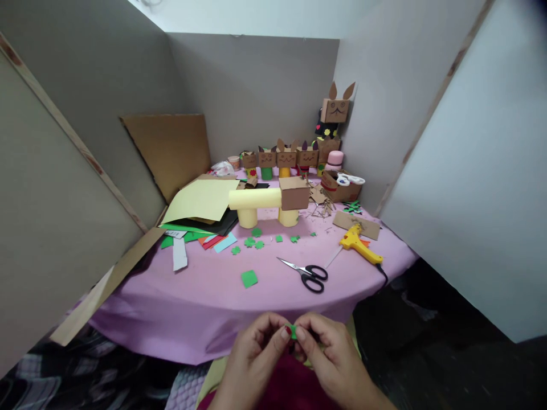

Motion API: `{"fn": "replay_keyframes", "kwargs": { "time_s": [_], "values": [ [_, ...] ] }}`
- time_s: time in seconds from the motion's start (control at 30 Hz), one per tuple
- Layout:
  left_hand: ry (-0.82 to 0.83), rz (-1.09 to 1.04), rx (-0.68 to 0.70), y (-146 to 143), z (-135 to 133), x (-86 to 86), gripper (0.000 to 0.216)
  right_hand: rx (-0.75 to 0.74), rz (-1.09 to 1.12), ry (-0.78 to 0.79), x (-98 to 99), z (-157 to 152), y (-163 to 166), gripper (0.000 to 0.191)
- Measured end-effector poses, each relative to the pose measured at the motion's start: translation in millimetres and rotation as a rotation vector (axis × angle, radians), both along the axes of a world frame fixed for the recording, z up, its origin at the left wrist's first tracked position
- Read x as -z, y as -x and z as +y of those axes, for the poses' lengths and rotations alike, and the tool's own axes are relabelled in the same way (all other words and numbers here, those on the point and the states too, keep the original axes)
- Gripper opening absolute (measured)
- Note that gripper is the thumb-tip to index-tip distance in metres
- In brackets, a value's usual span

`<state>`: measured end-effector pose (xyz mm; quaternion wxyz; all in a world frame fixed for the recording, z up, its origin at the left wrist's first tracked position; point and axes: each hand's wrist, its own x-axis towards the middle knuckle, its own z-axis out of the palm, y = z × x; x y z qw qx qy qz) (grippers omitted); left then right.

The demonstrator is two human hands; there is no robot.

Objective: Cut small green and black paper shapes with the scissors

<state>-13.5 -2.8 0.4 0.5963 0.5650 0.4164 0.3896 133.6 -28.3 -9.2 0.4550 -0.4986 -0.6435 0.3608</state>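
Note:
Both my hands meet low in the picture, below the front edge of the pink-covered table [205,296]. My left hand [256,353] and my right hand [329,353] pinch a tiny green paper piece [292,331] between thumbs and fingertips. The fingers of both hands are curled closed round it. On the table ahead lie black-handled scissors [308,274], a green paper square [249,278], several small green cut-outs [254,241] and a yellow glue gun [359,244].
A yellow paper-tube animal with a brown box head [269,205] stands mid-table. Small box animals [282,158] line the back, a taller one [335,111] at the right corner. Coloured paper sheets [200,210] and cardboard [168,148] sit left. Grey partition walls enclose the table.

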Motion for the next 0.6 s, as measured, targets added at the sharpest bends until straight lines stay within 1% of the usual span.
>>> {"fn": "replay_keyframes", "kwargs": {
  "time_s": [0.07,0.17,0.27,0.33,0.47,0.6],
  "values": [
    [-0.055,0.063,0.014,1.3,0.0,1.7,0.021,0.005,-0.005,-0.002,0.6,0.3,0.1,0.028],
    [-0.132,0.138,-0.021,2.4,-1.1,2.0,0.023,0.007,-0.023,0.006,1.1,0.1,-0.3,0.024],
    [-0.177,0.188,-0.034,1.6,-2.4,1.8,0.024,0.015,-0.072,-0.005,2.3,-0.4,0.1,0.019],
    [-0.191,0.211,-0.021,0.6,-2.8,2.8,0.023,0.025,-0.082,-0.018,3.4,-0.6,1.4,0.019],
    [-0.267,0.278,0.007,0.1,-2.5,6.8,0.021,0.045,-0.042,-0.02,5.7,0.0,4.0,0.021],
    [-0.381,0.361,0.034,2.9,-0.6,4.9,0.022,-0.017,0.029,0.058,7.4,1.7,2.4,0.02]
  ]
}}
